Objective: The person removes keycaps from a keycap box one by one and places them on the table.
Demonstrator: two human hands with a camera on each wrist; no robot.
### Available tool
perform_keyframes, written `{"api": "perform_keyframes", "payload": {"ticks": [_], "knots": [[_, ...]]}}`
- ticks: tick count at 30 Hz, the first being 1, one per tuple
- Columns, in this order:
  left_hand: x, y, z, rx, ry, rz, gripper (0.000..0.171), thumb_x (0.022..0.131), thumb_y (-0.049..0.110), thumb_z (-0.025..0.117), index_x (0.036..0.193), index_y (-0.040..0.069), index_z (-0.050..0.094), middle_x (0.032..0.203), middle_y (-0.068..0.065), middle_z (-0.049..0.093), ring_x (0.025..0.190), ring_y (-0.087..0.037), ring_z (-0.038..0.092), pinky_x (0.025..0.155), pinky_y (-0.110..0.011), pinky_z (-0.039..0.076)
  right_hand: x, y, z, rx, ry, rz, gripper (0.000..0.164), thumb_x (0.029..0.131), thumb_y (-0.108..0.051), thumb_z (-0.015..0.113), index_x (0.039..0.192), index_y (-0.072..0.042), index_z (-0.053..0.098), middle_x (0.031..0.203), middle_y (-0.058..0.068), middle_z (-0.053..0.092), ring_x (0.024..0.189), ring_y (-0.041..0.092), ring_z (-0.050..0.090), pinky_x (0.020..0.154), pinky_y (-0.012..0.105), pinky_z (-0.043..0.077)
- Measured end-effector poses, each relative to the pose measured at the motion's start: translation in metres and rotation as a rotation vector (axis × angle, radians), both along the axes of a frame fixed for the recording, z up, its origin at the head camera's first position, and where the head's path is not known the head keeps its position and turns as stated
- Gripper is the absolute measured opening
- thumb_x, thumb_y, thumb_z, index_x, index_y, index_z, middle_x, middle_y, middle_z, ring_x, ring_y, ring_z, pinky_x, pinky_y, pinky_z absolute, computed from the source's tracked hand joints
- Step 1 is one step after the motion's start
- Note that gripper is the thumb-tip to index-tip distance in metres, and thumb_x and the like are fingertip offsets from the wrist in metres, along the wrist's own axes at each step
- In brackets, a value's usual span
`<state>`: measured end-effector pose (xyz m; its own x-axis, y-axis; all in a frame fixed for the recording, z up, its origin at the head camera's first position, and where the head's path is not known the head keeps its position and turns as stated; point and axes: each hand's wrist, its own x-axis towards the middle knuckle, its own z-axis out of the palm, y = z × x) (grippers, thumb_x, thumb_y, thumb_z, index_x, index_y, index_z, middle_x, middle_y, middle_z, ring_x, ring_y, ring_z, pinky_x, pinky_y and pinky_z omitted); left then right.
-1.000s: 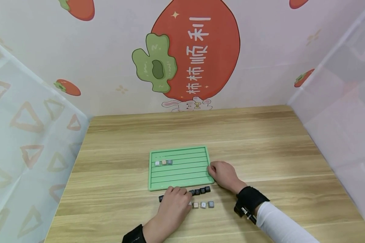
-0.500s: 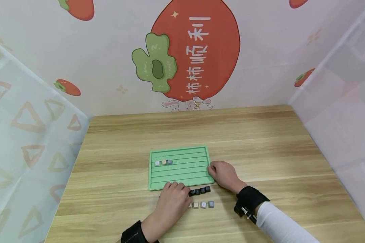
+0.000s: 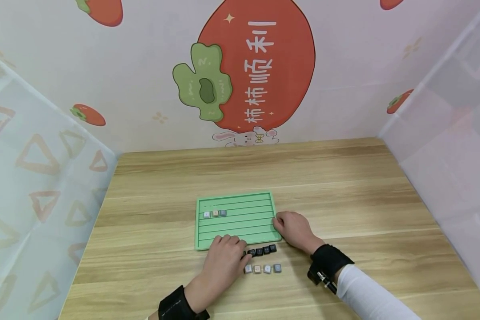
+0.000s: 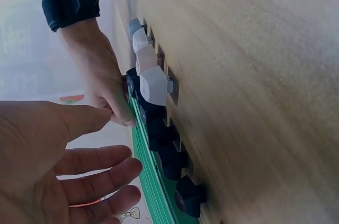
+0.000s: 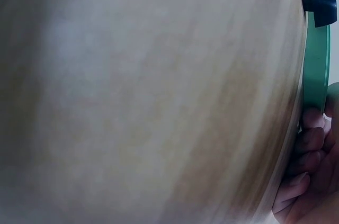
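A green grooved tray [image 3: 240, 226] lies on the table, with a white keycap [image 3: 206, 215], a tan keycap [image 3: 215, 214] and a grey-blue keycap [image 3: 223, 213] on its upper left. My right hand [image 3: 296, 230] grips the tray's right edge; the right wrist view shows its curled fingers [image 5: 310, 139] against the green rim. Over the tray's near edge hovers my left hand [image 3: 224, 263]. Its thumb and fingers are relaxed and apart in the left wrist view, holding nothing. Beside it runs a row of black keycaps [image 3: 259, 252], partly hidden by that hand.
Nearer than the black row sits a row of light keycaps [image 3: 258, 269], white, tan and grey. The wooden table [image 3: 344, 186] is bounded by a printed back wall [image 3: 344, 111] and pale side sheets. Both wrists wear black camera bands [image 3: 331, 262].
My left hand has moved forward and slightly left, from over the keycap rows to the tray's near edge, showing more of the light row. My right hand keeps its grip on the tray.
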<state>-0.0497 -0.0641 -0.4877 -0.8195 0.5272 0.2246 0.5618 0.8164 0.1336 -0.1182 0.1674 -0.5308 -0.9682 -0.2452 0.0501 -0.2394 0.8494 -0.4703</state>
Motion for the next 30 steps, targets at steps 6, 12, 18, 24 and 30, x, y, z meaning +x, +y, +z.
{"api": "perform_keyframes", "payload": {"ticks": [6, 12, 18, 24, 30], "knots": [[-0.004, -0.002, 0.0, 0.016, 0.019, 0.006, 0.027, 0.08, 0.042, 0.068, 0.086, 0.016, 0.071, 0.077, 0.002, 0.065, 0.073, -0.017, 0.059, 0.063, -0.033, 0.041, -0.001, 0.0, -0.001, 0.003, -0.019, 0.003, 0.042, 0.093, -0.026, 0.05, 0.055, -0.018, 0.036, 0.049, -0.008, 0.027, 0.045, 0.01, 0.029, 0.049, 0.026, 0.025], [-0.008, -0.005, 0.001, 0.034, 0.048, 0.024, 0.027, 0.08, 0.041, 0.068, 0.085, 0.015, 0.071, 0.08, 0.001, 0.067, 0.074, -0.018, 0.061, 0.066, -0.035, 0.044, -0.001, 0.0, -0.001, 0.006, -0.043, -0.002, 0.042, 0.094, -0.028, 0.049, 0.055, -0.017, 0.037, 0.05, -0.007, 0.027, 0.045, 0.01, 0.029, 0.049, 0.026, 0.025], [-0.011, -0.008, 0.002, 0.061, 0.013, 0.051, 0.028, 0.08, 0.04, 0.068, 0.088, 0.014, 0.072, 0.083, 0.0, 0.068, 0.076, -0.019, 0.062, 0.066, -0.034, 0.044, -0.001, 0.0, 0.0, 0.004, -0.038, 0.001, 0.041, 0.093, -0.029, 0.049, 0.055, -0.017, 0.038, 0.05, -0.007, 0.028, 0.045, 0.01, 0.03, 0.05, 0.027, 0.025], [-0.015, -0.008, 0.0, 0.067, 0.01, 0.07, 0.026, 0.081, 0.039, 0.067, 0.089, 0.015, 0.072, 0.083, 0.0, 0.068, 0.074, -0.018, 0.061, 0.063, -0.032, 0.042, -0.002, 0.0, 0.0, 0.005, -0.042, 0.002, 0.041, 0.094, -0.029, 0.048, 0.055, -0.018, 0.038, 0.05, -0.007, 0.028, 0.045, 0.01, 0.03, 0.05, 0.026, 0.026], [-0.016, -0.009, 0.001, 0.074, 0.004, 0.079, 0.026, 0.081, 0.038, 0.068, 0.09, 0.014, 0.072, 0.085, -0.001, 0.069, 0.075, -0.018, 0.061, 0.064, -0.032, 0.042, -0.002, 0.0, -0.001, 0.006, -0.033, 0.002, 0.041, 0.093, -0.028, 0.049, 0.055, -0.018, 0.037, 0.05, -0.007, 0.028, 0.046, 0.01, 0.03, 0.05, 0.026, 0.026]]}}
